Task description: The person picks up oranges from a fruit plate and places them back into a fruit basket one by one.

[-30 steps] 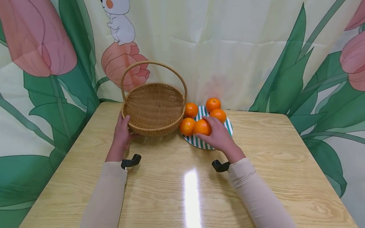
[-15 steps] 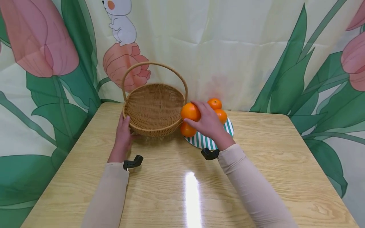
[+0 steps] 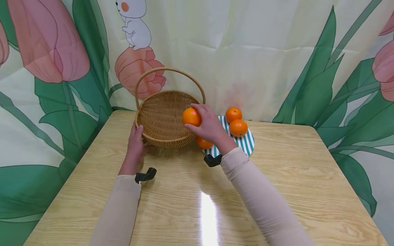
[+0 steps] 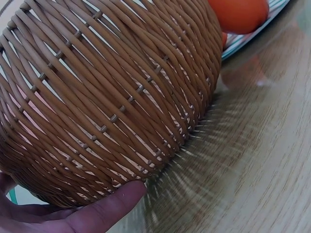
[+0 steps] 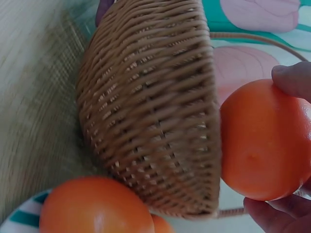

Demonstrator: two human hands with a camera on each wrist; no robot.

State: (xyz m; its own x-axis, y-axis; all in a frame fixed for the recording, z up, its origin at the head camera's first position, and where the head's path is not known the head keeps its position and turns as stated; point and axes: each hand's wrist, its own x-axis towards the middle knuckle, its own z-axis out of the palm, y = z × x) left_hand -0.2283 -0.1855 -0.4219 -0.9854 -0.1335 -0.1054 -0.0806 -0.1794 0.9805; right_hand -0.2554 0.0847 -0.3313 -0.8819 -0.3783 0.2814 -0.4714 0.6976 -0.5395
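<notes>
My right hand holds an orange over the right side of a brown wicker basket, just inside its tall handle. In the right wrist view, fingertips pinch this orange from both sides, level with the basket rim. My left hand grips the basket's left side; its thumb presses low against the weave in the left wrist view. No fruit shows inside the basket. Oranges rest on a green-and-white striped plate, partly hidden behind my right hand and wrist.
Another orange lies at the plate's left edge, close beside the basket. The wooden table reaches back to a curtain printed with tulips. A small black camera sits at each wrist.
My right hand has lifted an orange from the plate and carried it left, over the basket's right rim. My left hand has stayed at the basket's left side.
</notes>
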